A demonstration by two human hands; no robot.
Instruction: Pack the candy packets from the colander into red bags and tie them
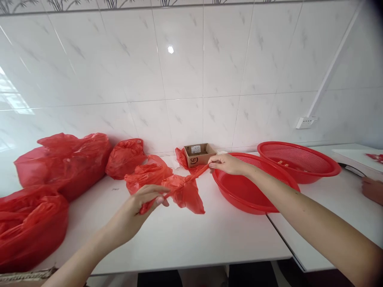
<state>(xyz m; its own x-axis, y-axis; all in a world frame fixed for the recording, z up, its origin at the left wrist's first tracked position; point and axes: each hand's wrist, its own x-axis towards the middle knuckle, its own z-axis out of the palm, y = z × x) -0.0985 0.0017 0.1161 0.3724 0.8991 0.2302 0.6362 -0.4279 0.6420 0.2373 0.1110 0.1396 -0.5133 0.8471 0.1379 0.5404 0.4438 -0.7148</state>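
Observation:
A small red plastic bag [188,195] hangs stretched between my two hands above the white table, with a twisted knot at its neck. My left hand [149,201] is closed on one end of it, fingers and thumb pinched together. Farther up and to the right, my right hand [223,163] pinches the other end, pulled into a thin strip. What lies inside the bag cannot be made out. Just behind the left hand sits another crumpled red bag [149,171]. The near red plastic basket [233,199] stands under my right forearm.
Large filled red bags [80,159] line the left side, another red bag [36,223] at the front left. A cardboard box [200,159] stands by the tiled wall. A second red basket [299,175] holds a few small pieces. At far right, another person's hand [372,189] holds a dark handle.

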